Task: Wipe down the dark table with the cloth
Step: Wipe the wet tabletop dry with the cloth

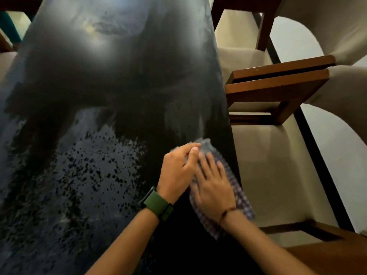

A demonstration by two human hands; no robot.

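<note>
The only view comes from my head — a wide-angle camera looking forward and steeply down along the dark surface [83,80], which stretches away from me toward the top of the picture. It sits close above my left hand [176,169] and right hand [212,185], low in the picture, and takes in the chairs [278,92] along my right.

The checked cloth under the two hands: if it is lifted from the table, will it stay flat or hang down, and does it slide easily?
The checked cloth probably hangs limp: it lies bunched under the right hand. It likely slides easily, since the dark table looks smooth and glossy. It seems light.
</note>
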